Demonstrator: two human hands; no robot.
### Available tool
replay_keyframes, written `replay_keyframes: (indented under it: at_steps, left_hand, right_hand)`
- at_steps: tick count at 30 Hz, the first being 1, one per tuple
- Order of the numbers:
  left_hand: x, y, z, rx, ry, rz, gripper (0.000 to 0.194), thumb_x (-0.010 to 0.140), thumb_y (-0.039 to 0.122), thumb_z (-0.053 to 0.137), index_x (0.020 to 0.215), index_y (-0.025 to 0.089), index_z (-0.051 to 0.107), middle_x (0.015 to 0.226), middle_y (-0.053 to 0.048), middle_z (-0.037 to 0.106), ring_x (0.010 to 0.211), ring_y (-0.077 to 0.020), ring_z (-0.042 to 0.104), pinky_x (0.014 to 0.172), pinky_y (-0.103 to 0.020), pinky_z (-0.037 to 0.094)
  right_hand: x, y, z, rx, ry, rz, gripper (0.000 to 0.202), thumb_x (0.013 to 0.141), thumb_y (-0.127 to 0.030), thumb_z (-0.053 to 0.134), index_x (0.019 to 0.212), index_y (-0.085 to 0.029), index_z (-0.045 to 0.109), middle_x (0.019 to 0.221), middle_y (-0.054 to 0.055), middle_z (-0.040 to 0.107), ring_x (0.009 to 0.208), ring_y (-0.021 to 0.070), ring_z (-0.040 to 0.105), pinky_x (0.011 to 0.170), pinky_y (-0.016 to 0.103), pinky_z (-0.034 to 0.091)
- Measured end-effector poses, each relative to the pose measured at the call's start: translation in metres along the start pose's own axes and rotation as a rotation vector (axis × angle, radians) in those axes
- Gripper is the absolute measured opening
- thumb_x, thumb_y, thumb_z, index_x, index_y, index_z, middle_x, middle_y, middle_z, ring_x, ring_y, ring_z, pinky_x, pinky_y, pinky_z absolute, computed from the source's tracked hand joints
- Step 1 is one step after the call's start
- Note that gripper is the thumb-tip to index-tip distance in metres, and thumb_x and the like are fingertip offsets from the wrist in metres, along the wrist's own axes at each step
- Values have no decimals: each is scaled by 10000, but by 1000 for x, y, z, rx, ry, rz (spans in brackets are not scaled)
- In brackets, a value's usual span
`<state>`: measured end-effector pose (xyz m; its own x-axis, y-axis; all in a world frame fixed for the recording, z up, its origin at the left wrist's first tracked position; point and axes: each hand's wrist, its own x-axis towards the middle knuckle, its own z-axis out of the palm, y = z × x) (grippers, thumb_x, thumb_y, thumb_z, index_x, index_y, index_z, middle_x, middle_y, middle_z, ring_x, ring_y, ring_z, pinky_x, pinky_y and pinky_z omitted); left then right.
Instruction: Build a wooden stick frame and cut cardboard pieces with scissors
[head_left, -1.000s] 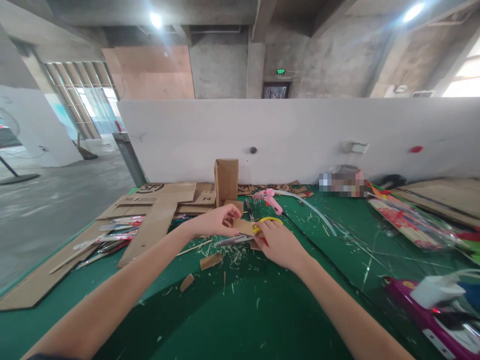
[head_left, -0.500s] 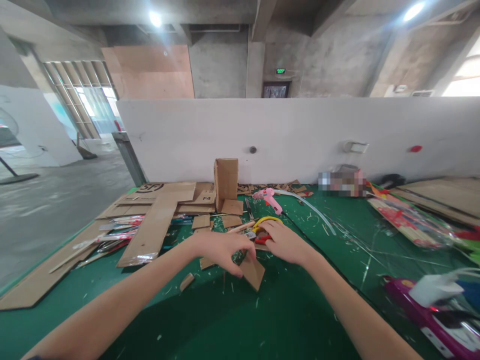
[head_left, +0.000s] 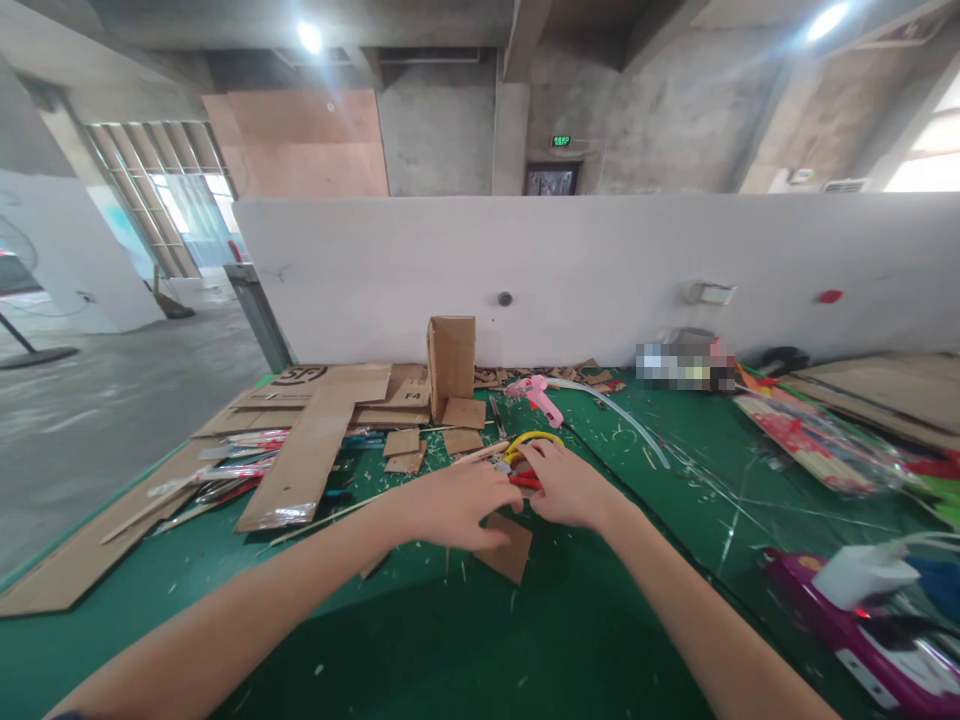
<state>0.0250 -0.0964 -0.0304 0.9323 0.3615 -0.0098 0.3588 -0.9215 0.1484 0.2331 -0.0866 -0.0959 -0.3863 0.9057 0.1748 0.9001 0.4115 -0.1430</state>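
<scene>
My left hand (head_left: 457,505) reaches over a small square of cardboard (head_left: 508,550), thumb and fingers apart. The thumb lies near the square's left edge; whether it touches is hard to tell. My right hand (head_left: 568,485) arches beside a red handle (head_left: 525,481), its thumb and fingers spread with the handle showing in the gap. Behind the fingers curves a yellow handle (head_left: 534,437). A thin wooden stick (head_left: 480,455) lies left of these handles, and another stick (head_left: 337,517) passes under my left wrist. Part of a cardboard scrap (head_left: 373,565) shows below my left forearm.
A folded cardboard piece (head_left: 452,360) stands upright near the white wall. A pink glue gun (head_left: 541,398) lies right of it, its cord running rightward. Cardboard strips (head_left: 307,450) fill the left side. A purple power strip (head_left: 847,625) sits at the near right.
My left hand has flattened and shifted slightly, uncovering more wooden stick at its left. The cardboard square has turned a little and lies flatter. My right hand has hardly moved.
</scene>
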Motion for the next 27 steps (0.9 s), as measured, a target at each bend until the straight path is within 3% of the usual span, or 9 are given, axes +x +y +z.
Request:
replay_keyframes:
  at_steps: [4,7,10,14,17,22,27]
  left_hand:
    - [2,-16,10,159,214,-242,315,849,381,467,1085,191,554,994,-90,608,954,-263,533,799,-366,390]
    - [1,-29,18,220,216,-318,409,825,453,491,1129,182,526,1032,-106,598,998,-286,512,794,-369,383]
    - [-1,-33,22,253,185,-338,469,805,520,497,1110,166,525,1042,-113,592,994,-291,506,778,-365,382]
    - [-1,-27,19,310,261,-329,404,817,472,510,1113,196,503,1040,-82,590,999,-266,493,818,-367,363]
    - [-1,-24,14,342,302,-339,354,824,459,504,1066,200,509,1019,-72,591,986,-257,492,801,-366,362]
    - [1,-22,13,390,305,-357,356,815,474,516,1000,170,513,1006,-86,604,987,-267,504,810,-396,364]
    - [4,-15,18,387,302,-363,478,785,419,565,1140,121,450,1091,-138,591,1033,-293,518,861,-415,369]
  right_hand:
    - [0,-1,-3,-9,-8,-4,547,637,-163,553,1181,-132,507,1168,147,521,1119,270,439,936,362,339]
    - [-1,1,-5,-7,24,-22,488,648,-179,567,1133,-146,528,1126,130,536,1100,260,445,930,351,336]
    - [-2,2,-5,-26,50,-26,393,674,-217,581,1062,-158,547,1061,113,557,1032,241,484,892,326,355]
    - [-2,-3,-8,-74,102,-7,298,714,-295,590,979,-163,558,999,103,578,950,231,525,846,314,371]
    - [-3,-9,-14,-101,132,31,310,735,-362,590,971,-163,555,972,105,593,928,239,543,820,316,382]
    - [-2,-18,-21,-119,224,47,340,724,-314,595,1029,-175,532,1023,105,598,978,252,539,807,324,390]
    - [-2,-37,-18,-160,306,-53,406,730,-320,602,1085,-142,520,1015,128,596,965,268,527,830,360,389]
